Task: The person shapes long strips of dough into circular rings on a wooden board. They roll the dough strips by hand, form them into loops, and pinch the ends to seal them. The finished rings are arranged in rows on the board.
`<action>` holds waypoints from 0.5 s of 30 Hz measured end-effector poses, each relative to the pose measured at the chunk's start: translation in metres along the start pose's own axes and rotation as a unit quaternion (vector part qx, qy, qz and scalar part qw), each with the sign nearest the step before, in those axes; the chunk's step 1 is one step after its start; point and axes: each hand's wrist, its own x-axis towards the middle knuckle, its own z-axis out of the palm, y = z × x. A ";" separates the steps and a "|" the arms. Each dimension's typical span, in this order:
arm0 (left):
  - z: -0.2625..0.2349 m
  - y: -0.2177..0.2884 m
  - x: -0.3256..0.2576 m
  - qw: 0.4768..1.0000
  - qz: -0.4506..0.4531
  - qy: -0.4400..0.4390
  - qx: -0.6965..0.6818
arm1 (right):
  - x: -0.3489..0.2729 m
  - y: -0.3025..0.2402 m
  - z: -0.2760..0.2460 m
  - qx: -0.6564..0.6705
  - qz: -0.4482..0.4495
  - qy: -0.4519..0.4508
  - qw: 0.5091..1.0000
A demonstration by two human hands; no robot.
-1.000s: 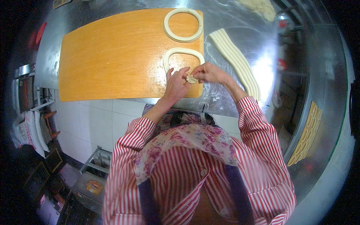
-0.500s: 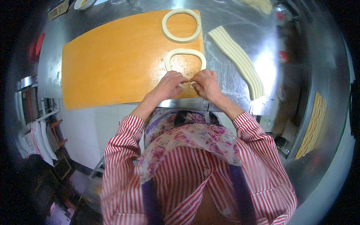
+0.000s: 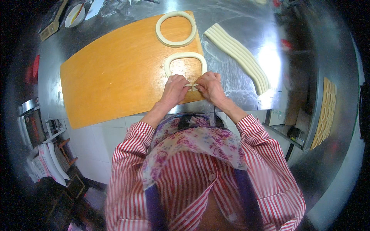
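Note:
A pale dough rope (image 3: 185,55) lies curved like an arch on the right end of the wooden board (image 3: 111,65). My left hand (image 3: 175,88) is closed on its left end, and my right hand (image 3: 209,86) pinches the right end. Between my fingertips the two ends meet or nearly meet; the fingers partly cover the join. Just beyond it sits a finished-looking dough ring (image 3: 159,31), round and untouched. To the right of the board, several dough strips (image 3: 241,54) lie side by side on the metal table.
The metal table (image 3: 231,19) shows floury smears. At the far left stand a white bowl (image 3: 74,16) with yellow contents and a brown utensil, and a cardboard box (image 3: 50,30). A tray of shaped dough pieces (image 3: 324,113) lies far right. White sacks (image 3: 48,163) are low on the left.
My hands have drawn the two rope ends closer together, narrowing the gap between them. The whole view has shifted and turned slightly, bringing more of the bowl into sight.

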 end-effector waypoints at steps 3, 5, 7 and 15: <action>0.003 0.000 0.000 1.000 -0.005 0.014 -0.012 | 0.000 -0.002 0.003 -0.013 0.007 0.008 1.000; 0.004 0.001 0.000 1.000 -0.006 0.022 -0.018 | 0.001 -0.003 0.005 -0.024 0.017 0.009 1.000; 0.004 0.001 0.000 0.999 -0.008 0.027 -0.026 | 0.001 -0.004 0.008 -0.038 0.025 0.014 0.999; 0.013 0.002 -0.002 0.998 0.002 0.067 -0.009 | 0.003 -0.009 0.013 -0.050 -0.002 0.017 0.999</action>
